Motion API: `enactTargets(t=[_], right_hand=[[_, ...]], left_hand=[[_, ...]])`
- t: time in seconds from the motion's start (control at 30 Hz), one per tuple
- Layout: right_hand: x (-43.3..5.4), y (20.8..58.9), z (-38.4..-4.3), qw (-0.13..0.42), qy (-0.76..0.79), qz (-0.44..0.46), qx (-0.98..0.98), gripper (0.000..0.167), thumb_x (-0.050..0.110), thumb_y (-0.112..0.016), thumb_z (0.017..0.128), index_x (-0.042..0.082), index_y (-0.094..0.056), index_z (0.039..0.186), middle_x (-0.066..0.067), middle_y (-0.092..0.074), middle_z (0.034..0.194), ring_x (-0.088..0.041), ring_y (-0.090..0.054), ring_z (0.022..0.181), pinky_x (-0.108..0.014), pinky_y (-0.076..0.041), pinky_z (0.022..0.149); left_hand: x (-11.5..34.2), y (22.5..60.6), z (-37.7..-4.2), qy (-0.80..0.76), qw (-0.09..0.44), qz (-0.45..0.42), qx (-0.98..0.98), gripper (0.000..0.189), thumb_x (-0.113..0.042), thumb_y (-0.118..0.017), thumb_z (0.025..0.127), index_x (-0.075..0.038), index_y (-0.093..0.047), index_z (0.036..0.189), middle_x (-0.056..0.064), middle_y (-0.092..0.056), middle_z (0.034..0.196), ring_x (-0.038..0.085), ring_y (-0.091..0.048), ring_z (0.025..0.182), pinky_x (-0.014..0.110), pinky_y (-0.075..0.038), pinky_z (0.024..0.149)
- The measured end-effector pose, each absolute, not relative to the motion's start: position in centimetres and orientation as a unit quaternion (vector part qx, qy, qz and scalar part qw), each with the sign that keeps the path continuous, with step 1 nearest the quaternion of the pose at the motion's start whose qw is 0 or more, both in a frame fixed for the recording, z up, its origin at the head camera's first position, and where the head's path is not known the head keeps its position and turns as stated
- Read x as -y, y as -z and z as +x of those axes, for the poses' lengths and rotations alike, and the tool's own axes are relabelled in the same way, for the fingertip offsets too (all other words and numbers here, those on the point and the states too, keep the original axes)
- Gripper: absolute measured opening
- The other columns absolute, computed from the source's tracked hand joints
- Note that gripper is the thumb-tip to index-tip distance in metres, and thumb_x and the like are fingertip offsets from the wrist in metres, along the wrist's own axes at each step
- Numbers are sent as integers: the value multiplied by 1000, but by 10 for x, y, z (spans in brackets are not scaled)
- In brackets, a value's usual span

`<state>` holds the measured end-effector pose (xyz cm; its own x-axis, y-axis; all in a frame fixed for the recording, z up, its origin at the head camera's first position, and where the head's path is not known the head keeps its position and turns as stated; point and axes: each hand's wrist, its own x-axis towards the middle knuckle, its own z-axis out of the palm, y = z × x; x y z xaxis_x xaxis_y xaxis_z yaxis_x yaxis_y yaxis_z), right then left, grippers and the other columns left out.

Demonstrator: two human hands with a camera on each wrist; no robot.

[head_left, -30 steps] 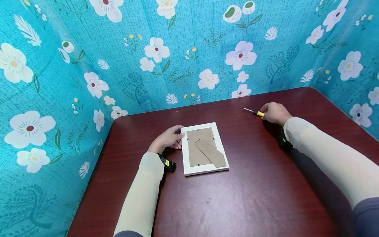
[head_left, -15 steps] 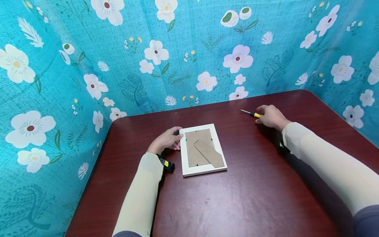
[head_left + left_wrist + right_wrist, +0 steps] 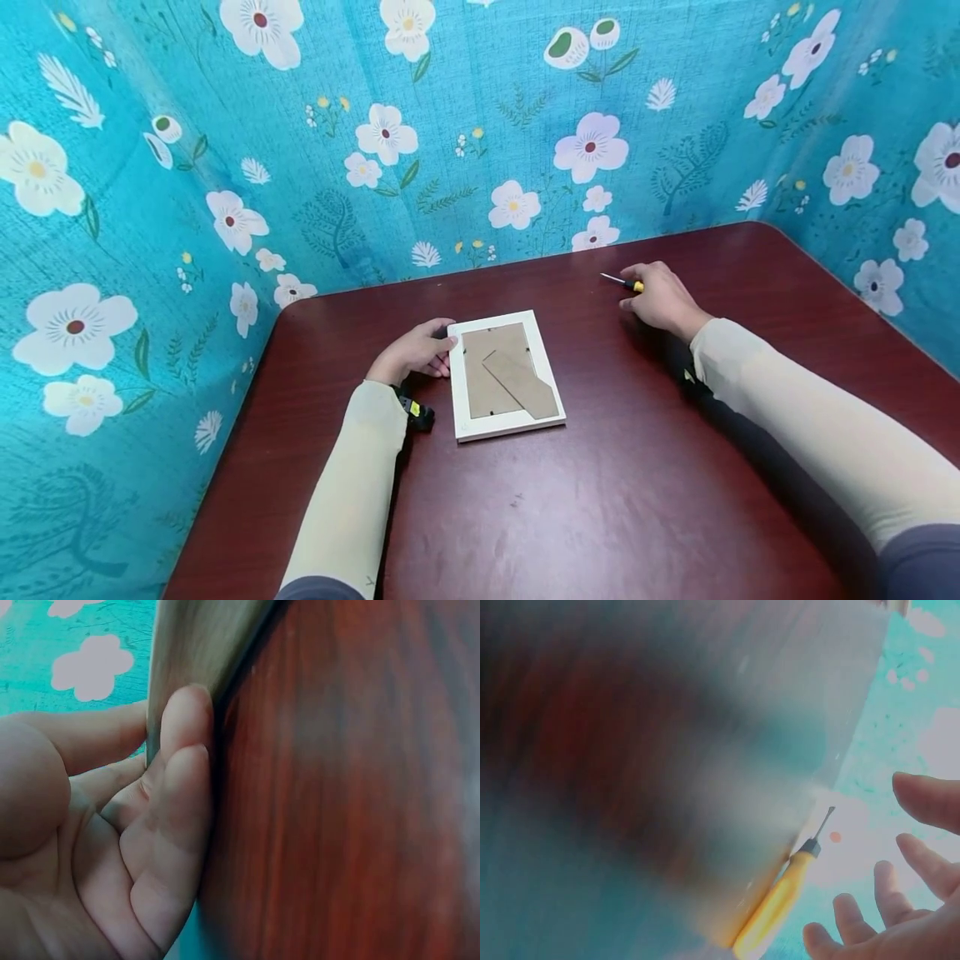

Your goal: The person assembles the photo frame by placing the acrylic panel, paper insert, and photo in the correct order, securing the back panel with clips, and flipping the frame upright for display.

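Note:
A white picture frame [image 3: 506, 375] lies back side up on the table, its brown backing board and easel leg showing. My left hand [image 3: 416, 350] grips its left edge, thumb on top of the border. In the left wrist view the other fingers [image 3: 184, 787] bend against the frame's side [image 3: 210, 649], down by the tabletop. Farther right, a screwdriver [image 3: 632, 285] with a yellow handle and dark collar lies on the table. Over its handle end hovers my right hand [image 3: 663, 300]. The right wrist view shows its fingers spread, apart from the screwdriver [image 3: 776, 900].
The dark red wooden table [image 3: 600, 500] has rounded far corners. A blue flowered cloth [image 3: 450, 125] hangs along its back and both sides. Each wrist carries a strapped camera, such as the black one [image 3: 418, 412] at the left.
My right hand has come away from the screwdriver's handle and shifted left over it, while the screwdriver stays on the table. The left hand keeps its grip on the picture frame. The head view shifts slightly.

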<state>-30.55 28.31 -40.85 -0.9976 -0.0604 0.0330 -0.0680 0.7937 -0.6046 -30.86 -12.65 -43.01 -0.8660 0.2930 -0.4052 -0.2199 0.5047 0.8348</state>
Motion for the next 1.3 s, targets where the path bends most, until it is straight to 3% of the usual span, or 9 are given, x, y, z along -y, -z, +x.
enactTargets(t=[0.17,0.37,0.63,0.9,1.13,1.3], right_hand=[[-270,408,-300,6,-314,57,948,50,11,-70,88,-2,-53,133,-24,-44,132,-38,-40,121,-58,-33,100],[-252,409,-293,-17,-316,69,946,48,14,-67,90,-6,-52,132,-26,-44,135,-39,-42,123,-56,-33,104],[-224,413,-284,-54,-308,78,947,52,19,-68,91,-2,-51,135,-21,-53,133,-35,-50,120,-54,-39,101],[-198,414,-283,-107,-299,76,945,63,29,-66,93,-3,-43,142,-22,-50,137,-34,-49,123,-52,-38,103],[-199,416,-281,-117,-286,86,947,63,30,-62,95,-5,-42,142,-24,-48,138,-36,-47,126,-52,-37,103],[-201,419,-275,-123,-264,99,951,62,31,-61,96,-7,-42,141,-26,-49,137,-36,-47,125,-52,-37,104]], left_hand=[[127,433,-304,-475,235,27,-847,56,-23,-55,101,-18,-29,151,17,-61,78,24,-62,59,36,-56,61],[128,425,-295,-409,205,46,-888,67,-29,-56,100,-9,-20,154,17,-63,81,27,-65,62,37,-57,62],[140,416,-286,-355,230,56,-905,49,-31,-54,101,-1,-40,137,18,-62,84,27,-66,64,37,-56,62],[154,405,-275,-330,249,68,-908,51,-30,-55,101,0,-39,139,17,-62,83,27,-66,64,37,-56,62],[151,405,-270,-316,245,92,-912,60,-30,-54,102,-1,-30,148,14,-62,83,25,-65,61,35,-56,60],[143,408,-264,-315,228,116,-914,58,-30,-52,102,-1,-33,148,14,-62,81,25,-63,58,35,-56,58]])
